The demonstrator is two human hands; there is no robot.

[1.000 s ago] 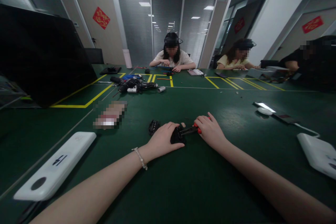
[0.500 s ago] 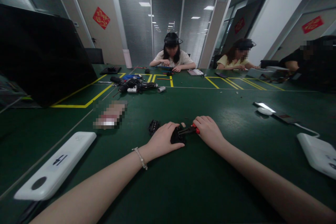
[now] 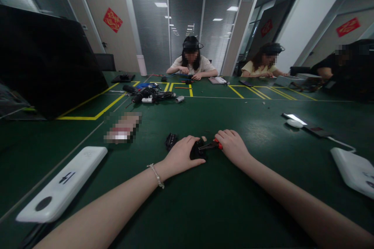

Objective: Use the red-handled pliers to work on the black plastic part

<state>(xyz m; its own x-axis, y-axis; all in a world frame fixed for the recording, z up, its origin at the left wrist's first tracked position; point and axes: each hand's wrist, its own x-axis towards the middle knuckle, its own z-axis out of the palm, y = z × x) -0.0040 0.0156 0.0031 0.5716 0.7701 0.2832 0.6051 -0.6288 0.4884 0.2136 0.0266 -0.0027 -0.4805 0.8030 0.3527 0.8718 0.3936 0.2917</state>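
My left hand (image 3: 181, 155) rests on the green table (image 3: 204, 210) with its fingers curled around a small black part (image 3: 196, 151), holding it down. My right hand (image 3: 232, 146) is closed on a red-handled tool (image 3: 210, 145) whose dark tip points left into that black part. A second small black piece (image 3: 171, 140) lies just left of my left hand, untouched. A thin bracelet circles my left wrist.
A white oblong device (image 3: 62, 182) lies near left, another white device (image 3: 355, 171) at the right edge with a cable. A phone and white mouse (image 3: 295, 123) sit to the right. A pile of dark tools (image 3: 149, 94) lies mid-table. A black monitor (image 3: 43, 58) stands left. Three people work at the far side.
My right hand has slid slightly left and nearer, hiding more of the red handle. My left hand and the black part have stayed put.
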